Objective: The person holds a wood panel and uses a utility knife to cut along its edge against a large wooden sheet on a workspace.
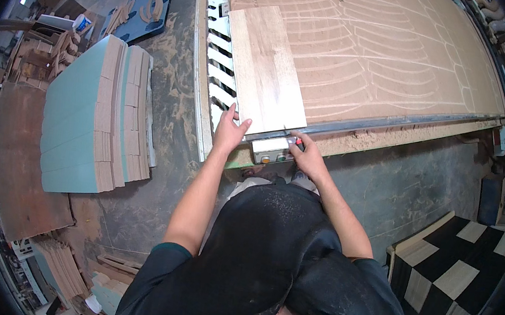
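A pale wood-grain board point(266, 70) lies lengthwise near the left side of a large machine bed point(386, 55), its near end at the bed's front rail. My left hand point(229, 131) rests at the board's near left corner, thumb and fingers apart. By the near right corner, my right hand point(309, 156) has its fingers closed in a pinch around something small with a red part; its kind is not clear. Just below the board's near end sits a small pale control box point(270, 151) with coloured buttons, right beside my right hand.
Curved grooves mark the brown bed surface. A slotted white strip point(220, 62) runs along its left side. Stacked green-faced panels point(75, 120) stand on the left, beyond them a blue pallet point(157, 9) with curved offcuts. Black and wood-coloured pieces point(450, 270) lie stacked at lower right.
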A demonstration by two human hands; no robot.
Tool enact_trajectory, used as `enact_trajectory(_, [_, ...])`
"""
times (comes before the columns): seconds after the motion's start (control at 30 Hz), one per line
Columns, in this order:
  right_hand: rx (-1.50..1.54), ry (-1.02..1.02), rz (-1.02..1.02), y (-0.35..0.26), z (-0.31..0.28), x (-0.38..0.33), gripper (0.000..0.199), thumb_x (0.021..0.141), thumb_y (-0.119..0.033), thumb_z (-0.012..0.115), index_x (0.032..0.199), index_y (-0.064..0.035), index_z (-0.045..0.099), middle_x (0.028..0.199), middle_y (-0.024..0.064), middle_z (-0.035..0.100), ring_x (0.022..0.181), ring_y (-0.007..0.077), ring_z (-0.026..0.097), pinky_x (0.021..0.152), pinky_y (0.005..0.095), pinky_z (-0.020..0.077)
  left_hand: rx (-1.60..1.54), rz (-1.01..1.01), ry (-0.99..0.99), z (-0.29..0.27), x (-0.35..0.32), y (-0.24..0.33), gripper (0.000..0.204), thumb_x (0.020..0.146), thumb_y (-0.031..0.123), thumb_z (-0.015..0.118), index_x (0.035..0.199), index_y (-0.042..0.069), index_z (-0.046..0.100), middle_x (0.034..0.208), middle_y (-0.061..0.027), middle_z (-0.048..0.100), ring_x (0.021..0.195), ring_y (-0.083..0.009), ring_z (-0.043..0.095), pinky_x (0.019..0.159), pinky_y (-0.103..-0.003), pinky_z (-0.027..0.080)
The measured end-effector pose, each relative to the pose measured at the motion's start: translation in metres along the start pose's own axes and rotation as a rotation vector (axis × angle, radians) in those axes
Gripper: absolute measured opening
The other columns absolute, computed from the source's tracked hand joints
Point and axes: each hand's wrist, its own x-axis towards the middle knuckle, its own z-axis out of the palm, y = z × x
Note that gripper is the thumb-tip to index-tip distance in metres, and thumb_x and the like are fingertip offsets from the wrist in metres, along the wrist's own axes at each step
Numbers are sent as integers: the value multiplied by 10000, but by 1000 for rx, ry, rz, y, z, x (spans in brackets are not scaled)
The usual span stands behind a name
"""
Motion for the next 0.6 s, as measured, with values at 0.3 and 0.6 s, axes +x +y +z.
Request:
enact_trajectory(0.3, [-68,58,10,8,-11,31,907,1018,-217,727,1771,-2,270,1575,354,605,1393,419,680,1174,423,519,228,254,102,11,-16,-9,956,906,284,933,1684,-8,461,1452,-209,551,1130,-272,646,1002,-385,592])
enact_trajectory(0.6, [-50,-100,88,1,-14,28,870,1024,-240,732,1757,-9,325,1571,336,621,1454,390,641,1215,406,487,-268,-6,36,-2,-22,-15,468,1037,57,767,1457,-46,590,1245,-153,777,997,-173,737,864,-355,613])
